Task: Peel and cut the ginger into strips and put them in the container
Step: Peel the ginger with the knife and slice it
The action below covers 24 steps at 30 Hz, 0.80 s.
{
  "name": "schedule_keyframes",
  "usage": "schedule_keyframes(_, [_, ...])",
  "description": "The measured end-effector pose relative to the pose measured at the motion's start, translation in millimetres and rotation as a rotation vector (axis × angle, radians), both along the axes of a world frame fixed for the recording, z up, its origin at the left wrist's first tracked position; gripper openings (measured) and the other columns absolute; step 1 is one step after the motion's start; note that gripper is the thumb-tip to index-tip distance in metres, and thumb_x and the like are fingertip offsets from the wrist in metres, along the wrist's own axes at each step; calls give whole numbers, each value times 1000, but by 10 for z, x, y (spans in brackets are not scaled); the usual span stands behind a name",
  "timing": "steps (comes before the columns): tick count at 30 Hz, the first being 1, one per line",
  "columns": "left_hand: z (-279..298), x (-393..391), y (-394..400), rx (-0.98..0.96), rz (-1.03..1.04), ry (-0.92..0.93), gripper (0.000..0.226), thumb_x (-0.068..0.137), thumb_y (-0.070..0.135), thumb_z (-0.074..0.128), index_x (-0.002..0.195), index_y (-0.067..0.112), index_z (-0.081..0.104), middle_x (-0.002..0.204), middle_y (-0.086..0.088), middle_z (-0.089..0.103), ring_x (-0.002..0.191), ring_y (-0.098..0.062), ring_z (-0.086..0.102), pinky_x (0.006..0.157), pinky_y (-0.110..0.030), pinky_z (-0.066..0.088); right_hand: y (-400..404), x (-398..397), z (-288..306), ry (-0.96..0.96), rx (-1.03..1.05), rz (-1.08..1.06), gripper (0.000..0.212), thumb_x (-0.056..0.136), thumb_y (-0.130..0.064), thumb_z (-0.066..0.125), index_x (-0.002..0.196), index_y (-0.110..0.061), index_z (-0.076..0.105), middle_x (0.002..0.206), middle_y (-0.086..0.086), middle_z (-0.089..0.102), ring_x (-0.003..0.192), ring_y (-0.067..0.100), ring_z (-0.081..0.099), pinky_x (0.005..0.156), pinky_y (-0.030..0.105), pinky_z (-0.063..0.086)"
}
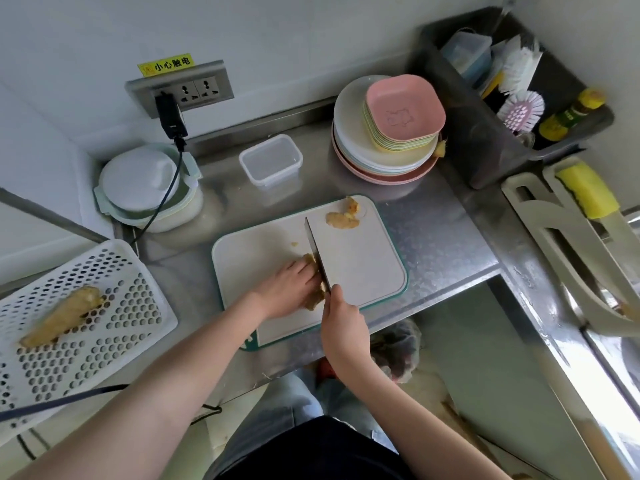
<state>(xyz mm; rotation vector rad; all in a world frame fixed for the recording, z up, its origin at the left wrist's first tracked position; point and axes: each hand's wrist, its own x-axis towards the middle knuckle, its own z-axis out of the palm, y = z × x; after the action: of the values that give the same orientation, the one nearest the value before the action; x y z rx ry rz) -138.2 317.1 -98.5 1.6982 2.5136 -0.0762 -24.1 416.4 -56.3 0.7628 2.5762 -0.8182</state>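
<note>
Pressing down on a piece of ginger (313, 296) at the middle of the board (360, 268), the left hand (289, 289) is lying over it with fingers curled, knuckles toward the blade. The right hand (341, 318) is gripping the handle of a knife (317, 252), fingers wrapped round it; the blade is standing on edge, just beside the left fingertips and touching the ginger. Two more ginger pieces (343, 216) are lying together at the board's far edge, well apart from the hands. The container (270, 160), clear and lidless, is sitting on the steel worktop (446, 244) beyond the board, holding no strips that can be made out. To its right a stack of plates (384, 147) is standing, topped by a pink square dish. To its left lidded tubs (145, 188) are resting below a wall socket (188, 88). A white perforated basket (76, 313) at the left is carrying one further ginger root (62, 317).
</note>
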Motion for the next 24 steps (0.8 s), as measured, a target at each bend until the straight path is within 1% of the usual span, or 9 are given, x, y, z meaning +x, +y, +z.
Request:
schedule_keyframes(3, [-132,14,-6,85,-11,-18,54,48,19,87,98,12,69,93,-7,67,88,-28,64,71,-34,56,-7,1,-34,-4,-8,9,10,102,-17,30,92,-18,27,74,9,52,69,33,58,58,41,49])
schedule_keyframes(6, [-171,5,-22,145,-30,5,55,54,18,81,104,12,58,94,-7,66,93,-28,56,75,-34,55,11,-10,-48,10,-38,-12,12,103,-21,29,91,-17,29,76,11,55,70,35,59,60,43,50])
schedule_keyframes(9, [-218,-27,-39,216,-39,38,44,63,19,65,104,13,49,92,-7,64,96,-26,46,76,-33,54,21,-36,-84,14,-68,-39,18,104,-28,28,90,-17,31,79,14,59,73,37,60,61,44,52])
schedule_keyframes(13, [-255,-74,-70,200,-21,19,28,74,19,44,101,12,45,92,-7,61,97,-26,44,79,-34,54,-6,-114,-131,16,-91,-41,19,103,-29,29,90,-16,33,82,15,61,74,37,60,63,43,52])
schedule_keyframes(15, [-254,-89,-64,207,-12,9,21,73,15,48,93,13,42,90,-6,52,89,-23,43,75,-33,54,-16,-182,-162,-5,-94,-40,17,103,-28,30,91,-16,34,84,14,61,77,36,60,65,44,52])
schedule_keyframes(17, [-273,-64,-76,213,0,4,25,68,11,54,86,14,38,89,-3,40,81,-21,39,69,-31,52,-34,-224,-184,-25,-94,-31,13,102,-25,31,93,-15,35,86,14,60,79,35,60,67,44,52])
schedule_keyframes(18, [-265,-56,-71,217,19,2,23,68,11,53,85,14,37,88,-3,36,79,-20,38,67,-30,50,-39,-239,-193,-34,-86,-25,12,101,-24,31,94,-15,35,87,14,60,79,35,60,67,44,52])
schedule_keyframes(20, [-273,-53,-66,229,40,2,16,70,11,45,84,15,37,87,-3,38,78,-20,38,67,-29,48,-42,-249,-203,-46,-85,-26,14,102,-25,30,93,-15,35,86,14,60,78,35,60,66,43,51])
schedule_keyframes(24, [-271,-76,-69,217,27,65,13,74,17,40,87,15,39,84,-4,51,79,-21,41,67,-29,44,88,-285,-132,-11,-129,-86,25,103,-33,29,87,-15,38,80,10,58,73,33,57,62,38,47])
